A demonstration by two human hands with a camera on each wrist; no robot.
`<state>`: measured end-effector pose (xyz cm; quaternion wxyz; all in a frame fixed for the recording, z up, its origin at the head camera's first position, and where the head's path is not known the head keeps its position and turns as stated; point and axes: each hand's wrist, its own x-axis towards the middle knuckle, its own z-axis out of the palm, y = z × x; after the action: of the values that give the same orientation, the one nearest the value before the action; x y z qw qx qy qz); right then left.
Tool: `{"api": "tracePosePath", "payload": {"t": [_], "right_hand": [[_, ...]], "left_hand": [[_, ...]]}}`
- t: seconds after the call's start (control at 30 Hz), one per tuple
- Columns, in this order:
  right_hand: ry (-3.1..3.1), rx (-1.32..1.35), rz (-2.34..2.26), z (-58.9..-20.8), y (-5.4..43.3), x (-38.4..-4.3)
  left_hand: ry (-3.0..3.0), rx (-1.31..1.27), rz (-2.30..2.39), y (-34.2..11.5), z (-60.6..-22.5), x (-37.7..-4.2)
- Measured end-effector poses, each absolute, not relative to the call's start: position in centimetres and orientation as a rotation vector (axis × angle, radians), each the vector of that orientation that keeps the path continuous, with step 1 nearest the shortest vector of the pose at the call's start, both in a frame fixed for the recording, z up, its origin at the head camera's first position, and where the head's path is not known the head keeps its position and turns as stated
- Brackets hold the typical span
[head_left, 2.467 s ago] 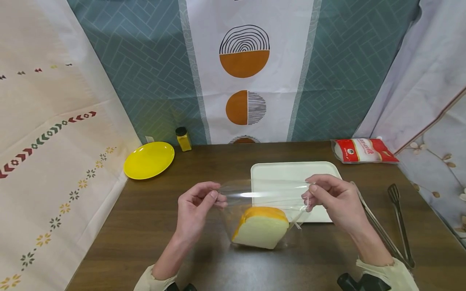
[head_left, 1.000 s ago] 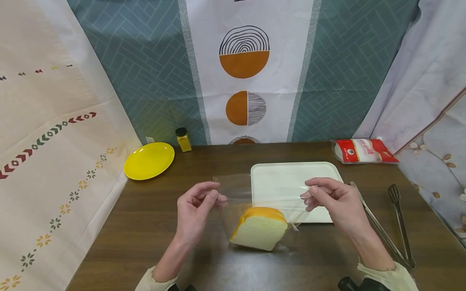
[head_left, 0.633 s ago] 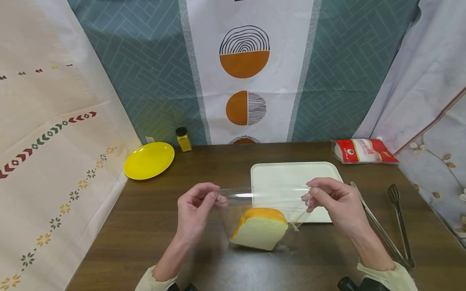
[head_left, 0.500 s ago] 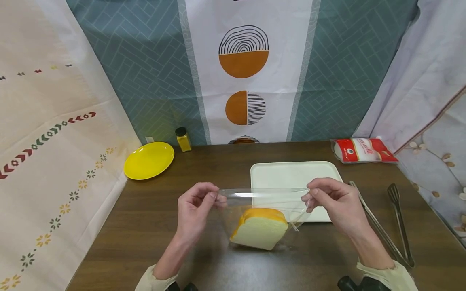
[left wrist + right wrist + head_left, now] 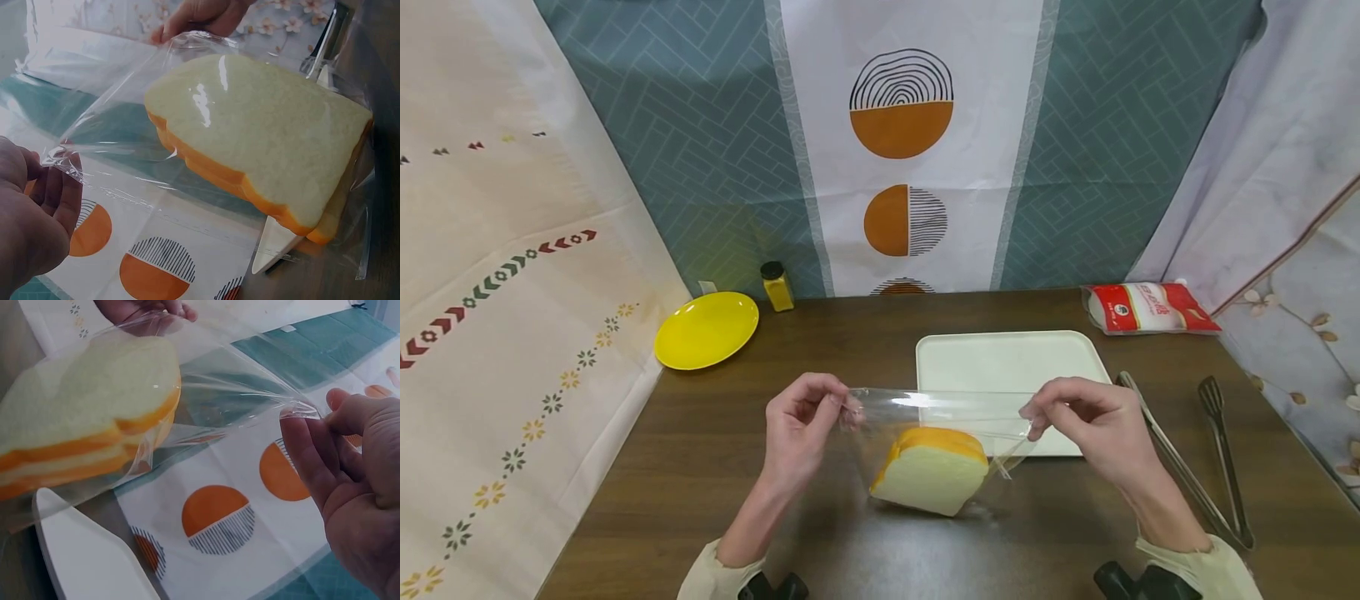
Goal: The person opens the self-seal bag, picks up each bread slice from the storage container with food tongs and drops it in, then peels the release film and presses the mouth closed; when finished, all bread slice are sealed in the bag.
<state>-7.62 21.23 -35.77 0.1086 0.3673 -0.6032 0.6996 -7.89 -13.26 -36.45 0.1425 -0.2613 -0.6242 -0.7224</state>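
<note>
Sliced bread (image 5: 931, 477) with an orange-yellow crust lies tilted inside a clear plastic bag (image 5: 891, 410) at the middle front of the table. My left hand (image 5: 797, 429) pinches the left upper corner of the bag between thumb and fingers. At the opposite corner, my right hand (image 5: 1097, 425) pinches the film, gathered at its fingertips. The film stretches between both hands above the bread. From the right wrist, two stacked slices (image 5: 94, 419) show through the film. In the left wrist view the bread (image 5: 256, 125) fills the bag's lower end.
A white tray (image 5: 1000, 358) lies behind the bag, partly under the film. Metal tongs (image 5: 1225, 467) rest to the right, beside my right forearm. At the back stand a yellow plate (image 5: 706, 331), a yellow bottle with a black cap (image 5: 777, 287) and a red-and-white packet (image 5: 1152, 308).
The bag's upper flap, raised higher a second ago, has come down level with my hands. My right hand has dropped slightly and its fingers have drawn together. The bread has shifted slightly left.
</note>
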Motion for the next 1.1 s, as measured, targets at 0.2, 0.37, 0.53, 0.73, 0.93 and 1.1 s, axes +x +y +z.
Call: {"api": "tracePosePath", "payload": {"t": [0.2,0.37,0.53,0.73,0.93,1.1], "right_hand": [[-1.756,1.181,1.97,-36.12,21.42,-8.09],[-1.773,1.185,1.911,-36.14,21.46,-8.22],[-1.772,1.184,1.863,-36.14,21.4,-8.22],[-1.778,1.182,1.823,-36.15,21.41,-8.19],[-1.755,1.199,1.841,-36.15,21.44,-8.25],[-1.755,1.186,1.843,-36.21,21.52,-8.33]], "left_hand": [[-1.794,-0.794,-2.054,-13.37,-36.47,-8.04],[-1.825,-0.773,-2.032,-13.46,-36.36,-8.02],[-1.839,-0.765,-2.023,-13.65,-36.45,-8.12],[-1.775,-0.825,-2.052,-13.71,-36.53,-8.26],[-1.793,-0.798,-2.102,-13.7,-36.44,-8.15],[-1.856,-0.745,-2.067,-13.65,-36.39,-8.11]]}}
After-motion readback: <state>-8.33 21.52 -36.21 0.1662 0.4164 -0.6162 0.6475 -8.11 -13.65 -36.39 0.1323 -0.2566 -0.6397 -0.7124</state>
